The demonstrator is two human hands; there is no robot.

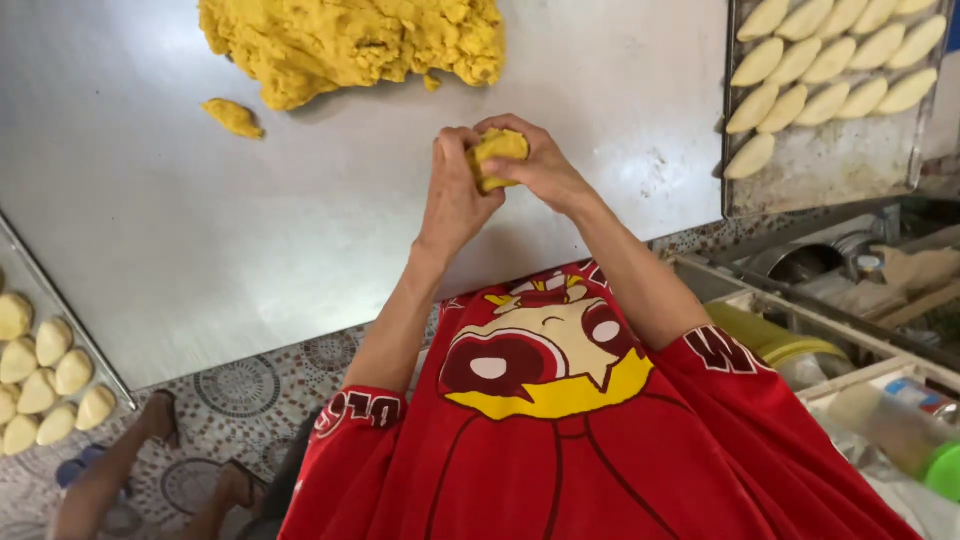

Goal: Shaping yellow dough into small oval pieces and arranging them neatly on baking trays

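Both hands up over the steel table (300,230), pressed together round one dough piece (497,155): left hand (455,190) clenched on its near side, right hand (540,165) wrapped over the top. One big dough mound (350,40) at the far edge, one small scrap (232,117) beside it. Wide bare steel between mound and hands. Right tray (830,165): fourteen shaped pieces in view, near half bare. Left tray (60,310): about nine pieces, partly cut off.
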